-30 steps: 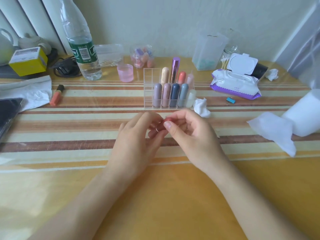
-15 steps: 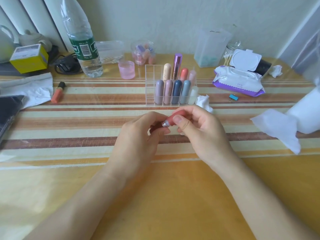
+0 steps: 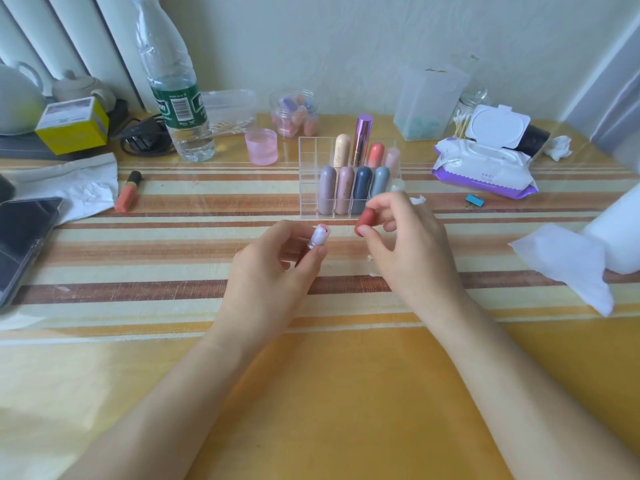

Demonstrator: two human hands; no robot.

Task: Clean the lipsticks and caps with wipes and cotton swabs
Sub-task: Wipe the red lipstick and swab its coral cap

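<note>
Here the left hand (image 3: 277, 268) has its fingers curled round the lower part of an uncapped lipstick (image 3: 318, 237); the thumb and the forefinger pinch it near the silver ring, and its pale top end points toward one o'clock. The right hand (image 3: 405, 244), just beside it at three o'clock, pinches the red cap (image 3: 365, 221) between thumb and forefinger; its other fingers are loosely bent. The cap and the lipstick do not touch; a small gap is between them. Both hands are over the striped part of the table (image 3: 173, 292).

At twelve o'clock from the hands, near them, stands a clear organizer (image 3: 310, 161); capped lipsticks (image 3: 362, 185) stand upright in it in two rows, and a tall purple lipstick (image 3: 363, 136) rises from the back row. At two o'clock lies a pack of wipes (image 3: 485, 168) with its white lid open; just behind the pack is a glass jar with cotton swabs (image 3: 462, 121). At three o'clock, well apart from the right hand, a loose white wipe (image 3: 561, 261) lies flat and touches a white roll (image 3: 620, 237). At ten o'clock an orange lipstick (image 3: 127, 192) lies on its side beside a crumpled white paper (image 3: 79, 188). At eleven o'clock stands a water bottle (image 3: 176, 98); a pink cup (image 3: 261, 147) is between the bottle and the organizer. At nine o'clock, at the table's left edge, lies a dark phone (image 3: 20, 240).
</note>
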